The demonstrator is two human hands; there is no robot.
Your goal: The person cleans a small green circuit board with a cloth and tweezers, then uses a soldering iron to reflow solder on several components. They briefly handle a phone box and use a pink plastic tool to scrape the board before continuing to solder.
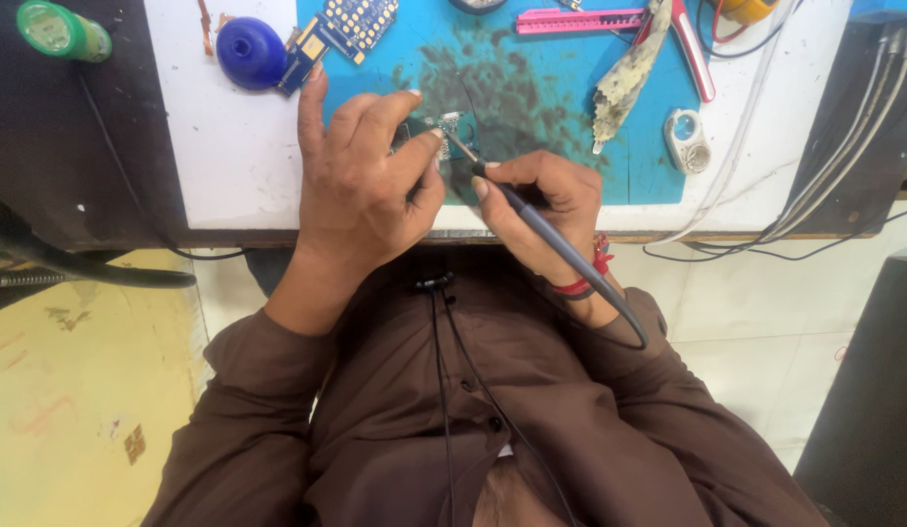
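My left hand (361,161) pinches a small circuit board (451,127) and steadies it on the blue work mat (531,88). My right hand (541,200) grips a dark soldering iron (531,220) like a pen. Its metal tip (460,146) touches the small board just beside my left thumb. The iron's cable runs back over my right wrist, which wears a red band (590,278). Most of the small board is hidden behind my left fingers.
A blue round bulb (250,52) and a larger blue circuit board (351,24) lie at the mat's far left. A pink tool (580,20), a stained brush-like tool (624,78), a small white loupe (685,140), a green bottle (58,29) and white cables (844,146) surround the mat.
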